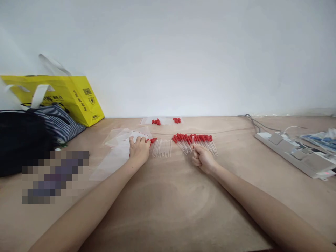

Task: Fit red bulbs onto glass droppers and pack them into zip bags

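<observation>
My right hand point(204, 158) is closed round a clear dropper tube point(193, 139), whose bare upper end sticks up above the fist. Just behind it, droppers with red rubber bulbs point(181, 138) lie side by side in a row, bulbs toward the wall. My left hand point(139, 149) rests palm down over loose red rubber bulbs point(152, 140), its fingers slightly apart and bent; what lies under the palm is hidden. Between the hands, several clear tubes without bulbs point(162, 148) lie in a row.
Clear plastic bags point(118, 137) lie beside and under my left hand. Another bag point(165, 120) with red bulbs and tubes lies near the wall. At left are a yellow bag point(78, 98), a dark bag point(23, 140) and a blurred item point(57, 178); at right, a power strip point(294, 154).
</observation>
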`<state>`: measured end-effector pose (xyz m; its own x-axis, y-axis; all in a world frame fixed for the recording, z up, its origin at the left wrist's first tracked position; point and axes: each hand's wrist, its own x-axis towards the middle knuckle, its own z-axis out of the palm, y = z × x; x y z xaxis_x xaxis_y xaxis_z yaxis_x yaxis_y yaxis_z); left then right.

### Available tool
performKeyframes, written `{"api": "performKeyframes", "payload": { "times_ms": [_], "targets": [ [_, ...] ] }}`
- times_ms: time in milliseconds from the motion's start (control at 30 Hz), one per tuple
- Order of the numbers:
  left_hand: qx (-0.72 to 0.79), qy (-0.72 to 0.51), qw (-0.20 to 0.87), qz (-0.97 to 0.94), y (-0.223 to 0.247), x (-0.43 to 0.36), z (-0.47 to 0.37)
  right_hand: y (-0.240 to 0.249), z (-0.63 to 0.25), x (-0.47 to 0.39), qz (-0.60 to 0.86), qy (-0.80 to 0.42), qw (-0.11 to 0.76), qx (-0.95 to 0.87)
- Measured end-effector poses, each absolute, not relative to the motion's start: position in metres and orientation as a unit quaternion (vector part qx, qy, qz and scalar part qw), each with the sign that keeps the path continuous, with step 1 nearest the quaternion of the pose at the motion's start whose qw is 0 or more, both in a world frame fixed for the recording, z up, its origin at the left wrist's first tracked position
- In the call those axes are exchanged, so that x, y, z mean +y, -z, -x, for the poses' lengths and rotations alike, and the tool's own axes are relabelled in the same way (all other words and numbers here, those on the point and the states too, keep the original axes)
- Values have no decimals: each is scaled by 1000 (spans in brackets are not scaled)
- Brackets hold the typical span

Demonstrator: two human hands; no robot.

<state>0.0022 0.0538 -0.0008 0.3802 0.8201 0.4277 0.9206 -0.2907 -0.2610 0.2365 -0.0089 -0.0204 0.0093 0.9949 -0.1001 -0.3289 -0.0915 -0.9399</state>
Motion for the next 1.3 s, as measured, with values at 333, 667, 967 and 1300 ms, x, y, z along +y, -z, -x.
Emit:
{"api": "performKeyframes", "payload": {
  "times_ms": [333, 667, 967, 1300],
  "targets": [
    [-496, 182, 197, 826, -9, 33, -8, 24, -242, -12, 382, -668, 535, -349],
    [-368, 299, -28, 880, 23, -19, -26, 25, -242, -15, 340, -660, 526, -415],
    [-397, 275, -84, 872, 26, -10, -23, 32, -231, -28, 459, -245, 413, -747],
    [-408, 283, -62, 866, 23, -12, -26, 35, -218, -29, 445, 120, 274, -844]
  ]
}}
